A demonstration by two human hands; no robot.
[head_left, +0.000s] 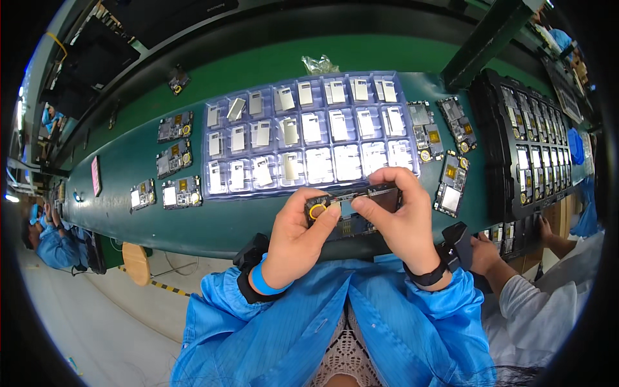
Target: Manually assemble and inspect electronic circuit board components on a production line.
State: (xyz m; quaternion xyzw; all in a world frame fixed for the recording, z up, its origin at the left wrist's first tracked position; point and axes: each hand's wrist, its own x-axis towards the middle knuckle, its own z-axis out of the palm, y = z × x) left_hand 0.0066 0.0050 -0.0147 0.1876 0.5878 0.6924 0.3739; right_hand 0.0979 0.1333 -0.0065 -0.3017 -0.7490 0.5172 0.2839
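Observation:
My left hand (300,229) and my right hand (403,216) are both closed on one dark circuit board (345,227), held level above the table's near edge. A round part with a yellow ring (317,210) sits at the board's left end, by my left fingers. Both thumbs press near the middle of its upper side, close to a pale flat area. My fingers hide much of the board's far edge. Just beyond my hands lies a clear plastic tray (282,191) with rows of compartments, holding several flat silvery metal pieces (311,128).
Several loose circuit boards (174,158) lie left of the tray, and more boards (449,184) lie right of it. A black rack (493,151) of boards stands farther right, near a co-worker's hand (485,255). A pink card (96,175) rests at the left on the green table (122,216).

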